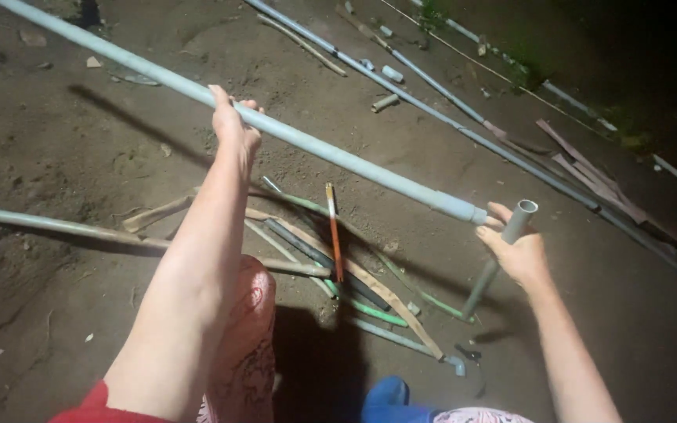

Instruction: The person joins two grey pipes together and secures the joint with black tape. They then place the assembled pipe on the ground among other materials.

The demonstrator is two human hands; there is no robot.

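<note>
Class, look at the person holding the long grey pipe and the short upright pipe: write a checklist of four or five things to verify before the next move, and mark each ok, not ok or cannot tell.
1. Left hand wrapped around the long pipe: ok.
2. Right hand gripping the short pipe near its top: ok.
3. Fitting on the long pipe's end lined up with the short pipe's open mouth: not ok, it sits beside it.
4. Short pipe's lower end resting on the ground: ok.
5. Ground below free of clutter: not ok, loose pipes and sticks lie there.
6. Inside of the short pipe clean: cannot tell.
</note>
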